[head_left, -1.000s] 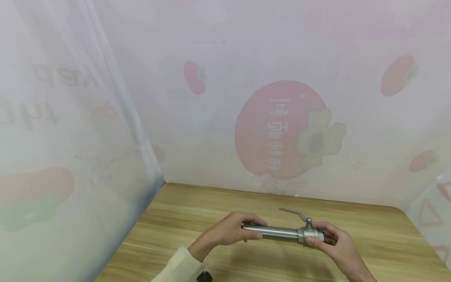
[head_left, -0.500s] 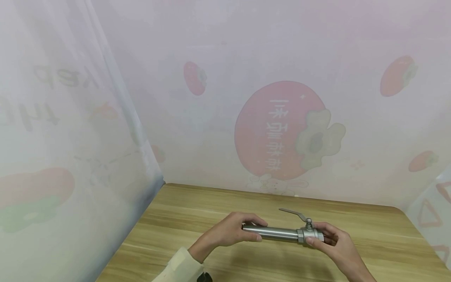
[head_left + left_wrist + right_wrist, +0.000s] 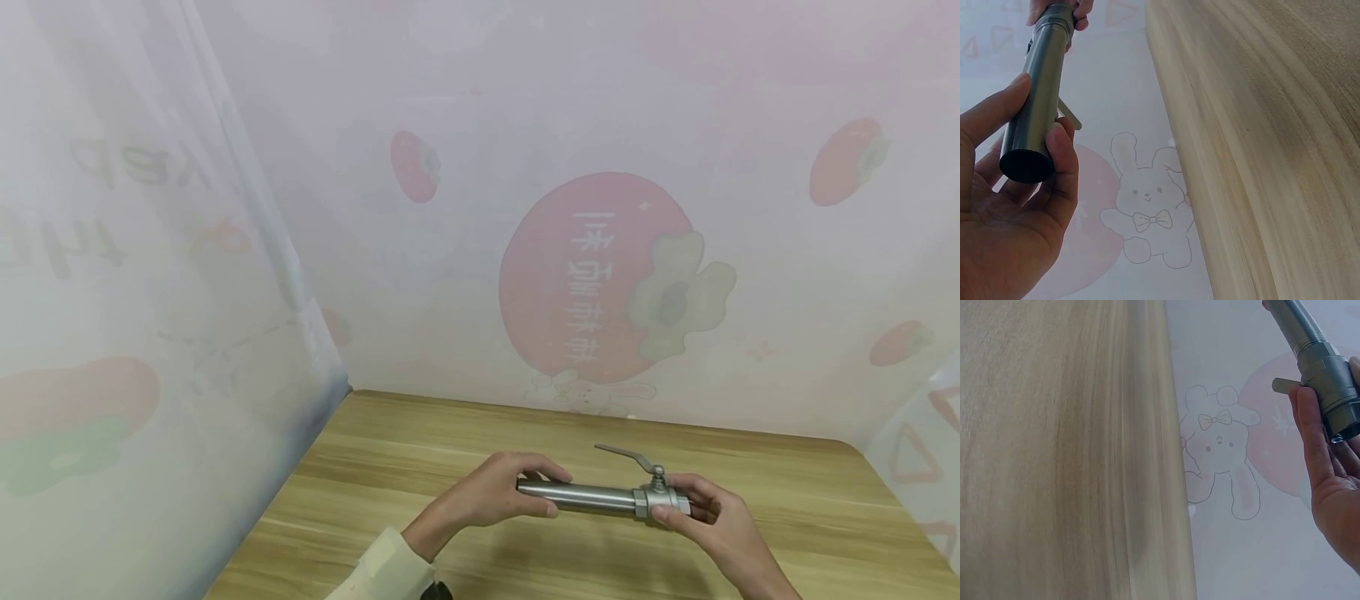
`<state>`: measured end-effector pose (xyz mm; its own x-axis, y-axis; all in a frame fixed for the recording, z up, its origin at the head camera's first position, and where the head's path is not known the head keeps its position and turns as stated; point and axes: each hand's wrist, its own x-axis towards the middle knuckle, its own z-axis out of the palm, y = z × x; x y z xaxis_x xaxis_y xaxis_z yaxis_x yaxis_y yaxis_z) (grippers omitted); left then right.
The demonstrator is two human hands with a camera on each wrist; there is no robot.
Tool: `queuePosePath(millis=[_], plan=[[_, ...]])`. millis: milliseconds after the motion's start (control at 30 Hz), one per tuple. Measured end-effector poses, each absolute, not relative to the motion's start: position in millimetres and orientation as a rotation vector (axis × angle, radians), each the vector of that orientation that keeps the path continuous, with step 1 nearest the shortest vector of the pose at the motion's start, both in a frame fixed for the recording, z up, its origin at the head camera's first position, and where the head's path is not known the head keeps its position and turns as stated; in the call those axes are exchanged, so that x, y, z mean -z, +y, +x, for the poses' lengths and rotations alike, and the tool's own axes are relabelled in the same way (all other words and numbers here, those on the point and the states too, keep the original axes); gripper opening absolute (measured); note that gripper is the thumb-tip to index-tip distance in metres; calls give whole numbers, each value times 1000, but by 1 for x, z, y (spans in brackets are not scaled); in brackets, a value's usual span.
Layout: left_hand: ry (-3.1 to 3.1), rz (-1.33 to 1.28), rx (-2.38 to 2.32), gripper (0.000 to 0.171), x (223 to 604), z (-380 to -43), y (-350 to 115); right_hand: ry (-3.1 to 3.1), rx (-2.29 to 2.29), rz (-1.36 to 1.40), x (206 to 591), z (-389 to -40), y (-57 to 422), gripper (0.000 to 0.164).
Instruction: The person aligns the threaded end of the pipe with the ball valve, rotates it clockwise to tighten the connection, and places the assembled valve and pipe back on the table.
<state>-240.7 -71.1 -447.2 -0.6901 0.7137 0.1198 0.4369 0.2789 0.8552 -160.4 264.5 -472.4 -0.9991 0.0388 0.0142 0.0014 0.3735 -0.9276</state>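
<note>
A straight metal pipe (image 3: 592,497) is joined to a ball valve (image 3: 660,502), and both are held level above the wooden table. My left hand (image 3: 498,492) grips the pipe near its open left end, thumb and fingers on opposite sides. The dark round mouth of the pipe (image 3: 1029,164) faces the left wrist camera. My right hand (image 3: 716,517) holds the valve body around its right end. The valve's flat lever (image 3: 622,452) points left, raised above the pipe. In the right wrist view, threads show where the pipe meets the valve (image 3: 1329,381).
The wooden table (image 3: 390,442) has a rounded far edge. A pale cloth backdrop (image 3: 450,275) with printed fruit hangs behind it, and another cloth (image 3: 150,333) hangs along the left. A small black object (image 3: 436,591) shows beside the left sleeve (image 3: 390,567).
</note>
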Motion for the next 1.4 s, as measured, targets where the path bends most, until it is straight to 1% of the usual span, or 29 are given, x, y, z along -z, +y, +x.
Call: queuePosePath(millis=[167, 367, 633, 1000, 1400], plan=[[2279, 1061, -1347, 36, 447, -241, -71, -2589, -1735, -45, 473, -161, 265, 55], [2287, 1058, -1294, 31, 445, -242, -73, -2592, -1731, -52, 473, -161, 266, 55], [2246, 995, -1282, 28, 445, -243, -76, -2588, -1744, -44, 474, -162, 265, 53], [2230, 956, -1244, 30, 444, -243, -78, -2579, -1754, -23, 474, -162, 264, 52], [2279, 1015, -1199, 32, 445, -245, -76, -2567, -1753, -17, 475, -162, 265, 52]])
